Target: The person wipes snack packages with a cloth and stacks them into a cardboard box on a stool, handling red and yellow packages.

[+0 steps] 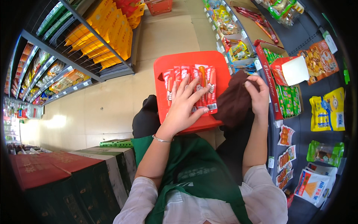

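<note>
Several red-wrapped sausage packets (pixel 211 84) lie side by side on a red plastic stool (pixel 181 58) between my knees. My left hand (pixel 186 99) rests flat over them with fingers spread, covering their middle parts. A dark brown cloth (pixel 235 98) hangs over the stool's right edge and my thigh. At its upper corner, my right hand (pixel 257 91) pinches the cloth between thumb and fingers.
Snack shelves (pixel 296 123) run along my right, with a Budweiser carton (pixel 268 75) of green-wrapped packets at the edge. Stacked dark boxes (pixel 70 179) stand at my left. A wire rack (pixel 92 36) holds yellow bags farther off, and a red basket (pixel 159 7) sits ahead on the floor.
</note>
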`<state>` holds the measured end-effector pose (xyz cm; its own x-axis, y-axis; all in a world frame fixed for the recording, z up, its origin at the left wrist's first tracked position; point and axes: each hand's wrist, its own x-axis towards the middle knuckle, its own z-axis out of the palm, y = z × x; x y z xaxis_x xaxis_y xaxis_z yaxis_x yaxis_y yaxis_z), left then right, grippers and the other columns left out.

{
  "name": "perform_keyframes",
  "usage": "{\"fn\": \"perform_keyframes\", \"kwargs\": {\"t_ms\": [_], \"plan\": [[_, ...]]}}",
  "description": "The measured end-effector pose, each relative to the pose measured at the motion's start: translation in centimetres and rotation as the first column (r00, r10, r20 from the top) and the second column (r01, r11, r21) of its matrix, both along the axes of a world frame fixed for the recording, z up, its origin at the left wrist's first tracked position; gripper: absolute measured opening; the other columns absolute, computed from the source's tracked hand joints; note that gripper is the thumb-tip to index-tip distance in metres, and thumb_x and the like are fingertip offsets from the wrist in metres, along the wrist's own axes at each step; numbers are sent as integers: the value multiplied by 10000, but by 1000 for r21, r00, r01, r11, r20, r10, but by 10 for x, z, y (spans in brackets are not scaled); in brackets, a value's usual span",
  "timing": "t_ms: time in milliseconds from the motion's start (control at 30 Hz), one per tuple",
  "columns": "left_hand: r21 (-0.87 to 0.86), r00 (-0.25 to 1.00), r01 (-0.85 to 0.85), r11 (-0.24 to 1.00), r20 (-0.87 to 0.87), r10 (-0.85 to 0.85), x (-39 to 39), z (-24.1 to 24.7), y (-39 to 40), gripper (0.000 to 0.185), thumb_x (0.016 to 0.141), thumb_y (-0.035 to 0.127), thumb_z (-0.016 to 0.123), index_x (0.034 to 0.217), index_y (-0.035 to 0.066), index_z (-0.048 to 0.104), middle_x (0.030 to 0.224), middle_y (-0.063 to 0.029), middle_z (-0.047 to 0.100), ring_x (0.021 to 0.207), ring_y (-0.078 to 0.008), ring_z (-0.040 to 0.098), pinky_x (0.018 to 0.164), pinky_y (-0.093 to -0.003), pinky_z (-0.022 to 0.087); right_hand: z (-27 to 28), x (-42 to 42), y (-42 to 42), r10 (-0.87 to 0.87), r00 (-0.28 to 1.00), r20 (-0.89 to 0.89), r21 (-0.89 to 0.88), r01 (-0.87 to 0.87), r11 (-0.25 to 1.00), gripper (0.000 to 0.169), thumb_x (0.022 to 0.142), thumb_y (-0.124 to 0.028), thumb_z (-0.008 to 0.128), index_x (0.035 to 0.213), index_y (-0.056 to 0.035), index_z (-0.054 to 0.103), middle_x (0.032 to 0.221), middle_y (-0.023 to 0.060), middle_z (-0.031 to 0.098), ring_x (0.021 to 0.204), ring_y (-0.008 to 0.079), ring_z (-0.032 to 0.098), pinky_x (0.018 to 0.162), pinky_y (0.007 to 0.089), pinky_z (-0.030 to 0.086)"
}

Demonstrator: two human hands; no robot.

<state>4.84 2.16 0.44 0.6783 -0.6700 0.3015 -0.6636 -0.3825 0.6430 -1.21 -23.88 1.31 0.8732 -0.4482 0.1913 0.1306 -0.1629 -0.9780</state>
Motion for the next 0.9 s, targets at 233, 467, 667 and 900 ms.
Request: {"fn": "perform_keyframes", "kwargs": {"t_ms": [233, 467, 667, 900], "plan": [[-205, 991, 91, 975, -80, -109, -11, -1, -7, 575, 797, 245, 711, 1323, 119, 518, 1499, -167, 297, 1409, -403, 181, 1126, -521, 138, 18, -4, 53, 238, 953, 189, -400, -146, 905, 194, 809, -73, 666, 994, -46, 615, 1129, 127, 556, 1043, 250, 562, 919, 330, 428], [-288, 979, 165, 943, -68, -192, -19, 3, -13, 528, 777, 162, 717, 1260, 35, 544, 1539, -236, 144, 1432, -412, 98, 1136, -490, 127, 16, 2, 83, 201, 958, 205, -452, -90, 888, 216, 809, -112, 698, 985, -16, 618, 1039, 131, 585, 900, 243, 609, 774, 323, 494], [-480, 923, 167, 861, -231, -308, -24, -9, -17, 621, 772, 181, 700, 1352, 75, 505, 1551, -224, 118, 1442, -375, 89, 1146, -467, 96, 10, 1, 89, 161, 969, 185, 34, -170, 985, 104, 920, -90, 589, 951, 8, 596, 856, 36, 621, 818, 84, 576, 715, 237, 469], [-518, 894, 141, 844, -300, -333, -19, -1, -10, 678, 783, 287, 709, 1392, 108, 472, 1555, -186, 159, 1444, -340, 112, 1148, -444, 96, 15, 0, 56, 216, 961, 171, 154, -243, 958, 178, 954, -132, 541, 1054, 0, 604, 960, 25, 614, 884, 82, 560, 792, 228, 444]]}}
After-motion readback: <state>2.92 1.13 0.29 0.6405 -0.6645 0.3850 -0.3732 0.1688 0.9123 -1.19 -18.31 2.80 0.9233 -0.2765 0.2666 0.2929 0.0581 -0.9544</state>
